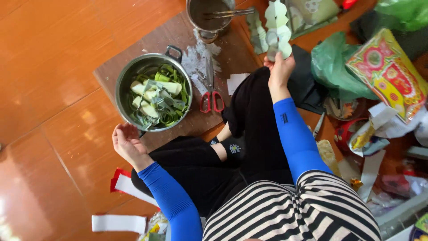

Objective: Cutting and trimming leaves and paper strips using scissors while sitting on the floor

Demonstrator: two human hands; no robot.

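The right hand (280,70) pinches a pale green, scallop-edged cut-paper strip (277,27), raised just above its fingers. The left hand (127,143) lies open and empty, fingers spread, just below the round steel pot of green leaf strips (154,91). Many strips look already cut. Red-handled scissors (211,96) rest on the brown board (174,35) between the hands. Bare floor opens left; clutter crowds right.

A flat rectangular packet (391,73), printed red, yellow and green, lies at the right on the floor beside a crumpled green plastic bag (336,67).
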